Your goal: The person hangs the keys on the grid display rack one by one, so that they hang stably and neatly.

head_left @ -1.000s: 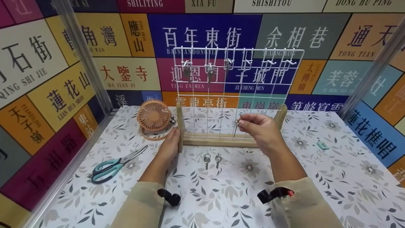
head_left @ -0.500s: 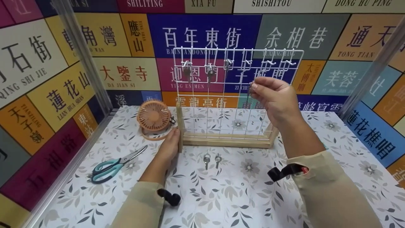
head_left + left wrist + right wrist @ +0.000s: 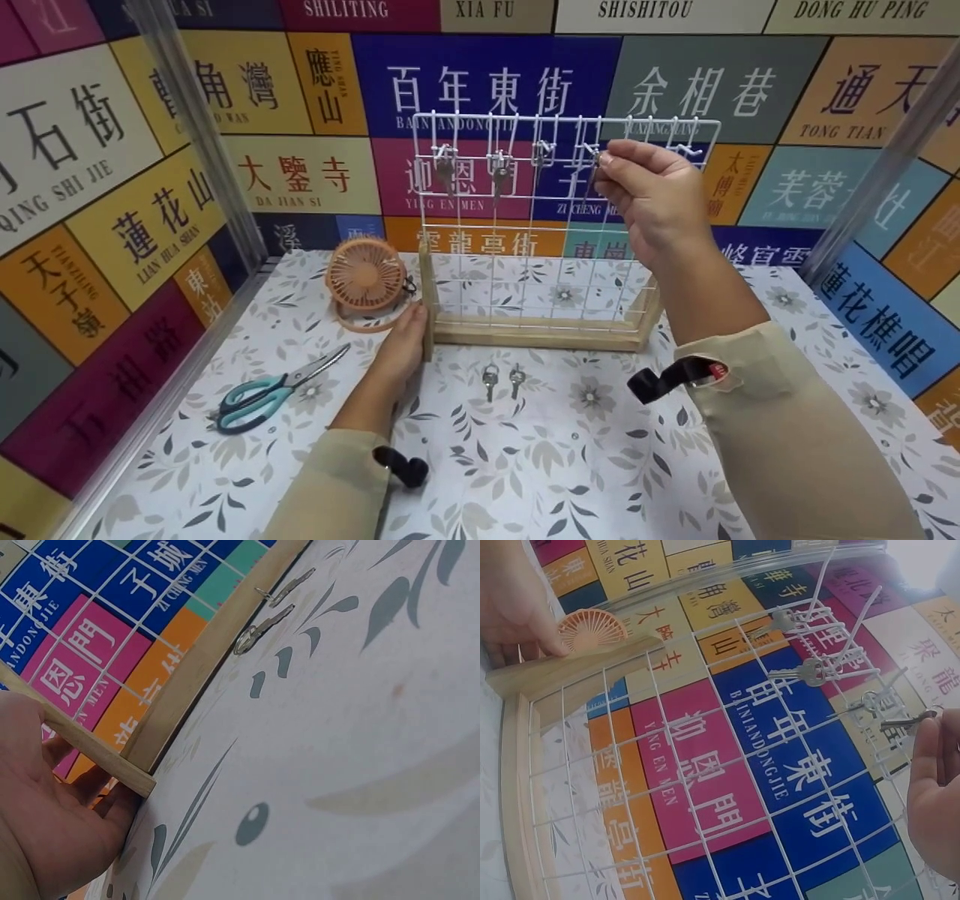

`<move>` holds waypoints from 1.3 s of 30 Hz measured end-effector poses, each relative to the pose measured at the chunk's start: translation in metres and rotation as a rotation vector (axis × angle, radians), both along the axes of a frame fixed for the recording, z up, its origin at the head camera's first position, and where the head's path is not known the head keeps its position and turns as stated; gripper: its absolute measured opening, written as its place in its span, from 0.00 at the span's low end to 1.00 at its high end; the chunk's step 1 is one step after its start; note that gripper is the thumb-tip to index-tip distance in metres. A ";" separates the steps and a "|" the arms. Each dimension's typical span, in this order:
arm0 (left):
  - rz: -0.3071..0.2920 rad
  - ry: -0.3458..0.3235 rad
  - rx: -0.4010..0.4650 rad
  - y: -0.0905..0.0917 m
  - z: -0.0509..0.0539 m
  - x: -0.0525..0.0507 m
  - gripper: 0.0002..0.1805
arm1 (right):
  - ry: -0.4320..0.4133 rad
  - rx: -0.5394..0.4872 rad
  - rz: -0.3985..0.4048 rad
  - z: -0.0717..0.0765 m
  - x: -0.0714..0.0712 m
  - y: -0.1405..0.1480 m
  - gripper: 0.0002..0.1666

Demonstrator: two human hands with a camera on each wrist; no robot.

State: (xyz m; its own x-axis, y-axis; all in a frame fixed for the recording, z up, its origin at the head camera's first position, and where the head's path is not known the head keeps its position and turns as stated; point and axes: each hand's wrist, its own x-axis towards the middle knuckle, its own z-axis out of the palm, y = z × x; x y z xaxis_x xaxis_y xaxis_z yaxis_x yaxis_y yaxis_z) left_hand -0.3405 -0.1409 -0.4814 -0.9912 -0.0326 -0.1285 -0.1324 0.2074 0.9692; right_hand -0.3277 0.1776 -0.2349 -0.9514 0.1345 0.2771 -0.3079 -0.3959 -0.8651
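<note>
My right hand (image 3: 660,199) pinches a dark metal key (image 3: 904,722) between thumb and fingertips, up at the fourth hook of a white wire grid rack (image 3: 532,330) with a wooden frame. Whether its ring is over the hook, I cannot tell. Three keys hang on the hooks to the left: one key (image 3: 445,174), a second key (image 3: 501,176) and a third key (image 3: 538,159). Low on the rack's left side, my left hand (image 3: 401,341) grips the wooden post (image 3: 97,750), its fingers partly hidden. Two keys with rings, a left key (image 3: 490,384) and a right key (image 3: 517,381), lie before the rack.
An orange fan (image 3: 365,276) stands just left of the rack, behind my left hand. Scissors with teal handles (image 3: 262,401) lie on the left of the patterned tabletop (image 3: 540,480). The rightmost hook (image 3: 688,150) is beyond my right hand. Lettered walls enclose the table.
My right hand has risen with the key from low on the grid to the height of the hooks, moving slightly right. My left hand has stayed at the post.
</note>
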 end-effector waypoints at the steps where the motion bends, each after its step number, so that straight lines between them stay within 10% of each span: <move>1: 0.000 0.002 0.001 0.000 0.000 0.000 0.38 | 0.001 0.001 -0.004 0.000 0.000 -0.001 0.14; 26: 0.006 -0.008 -0.015 0.002 0.003 0.000 0.38 | 0.051 0.061 -0.143 -0.005 -0.003 -0.009 0.10; 39: 0.008 0.013 -0.036 0.001 0.001 0.000 0.39 | 0.038 0.076 -0.046 -0.057 0.007 -0.009 0.08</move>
State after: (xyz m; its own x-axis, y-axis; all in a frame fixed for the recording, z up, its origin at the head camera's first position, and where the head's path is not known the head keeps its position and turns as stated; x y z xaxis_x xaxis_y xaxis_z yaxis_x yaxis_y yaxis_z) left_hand -0.3406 -0.1399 -0.4800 -0.9925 -0.0447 -0.1138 -0.1213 0.2407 0.9630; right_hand -0.3202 0.1682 -0.2922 -0.9332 0.1546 0.3243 -0.3576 -0.3143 -0.8794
